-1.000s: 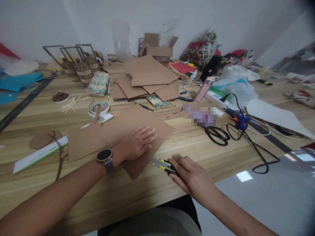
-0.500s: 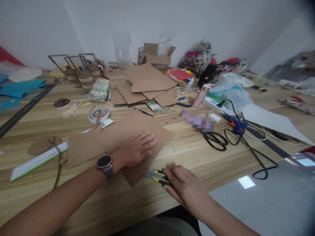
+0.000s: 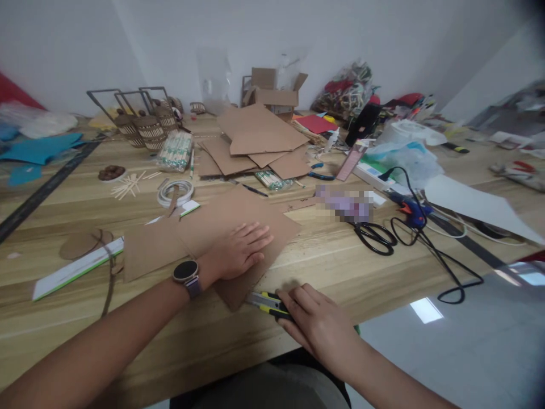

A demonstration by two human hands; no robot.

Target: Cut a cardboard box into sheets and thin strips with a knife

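Note:
My left hand [image 3: 240, 250] lies flat with fingers outstretched on a sheet of brown cardboard [image 3: 238, 213], pressing it to the table. A watch is on that wrist. My right hand [image 3: 313, 318] is wrapped round a yellow and black utility knife [image 3: 270, 304]. Its tip points left, at the cardboard's lower right edge; whether the blade touches the cardboard I cannot tell. Another cardboard piece [image 3: 147, 250] sits at the left, against the first sheet.
Black-handled scissors [image 3: 374, 238] and a glue gun [image 3: 413, 213] with a looping black cord lie to the right. Stacked cardboard [image 3: 264, 133] is behind. Rolls of tape [image 3: 175, 194], small sticks [image 3: 128, 186] and a white strip [image 3: 79, 267] are on the left. The table's front edge is close to me.
Both hands hold nearly the same pose, the left flat on the cardboard and the right around the utility knife. The whole view has shifted slightly.

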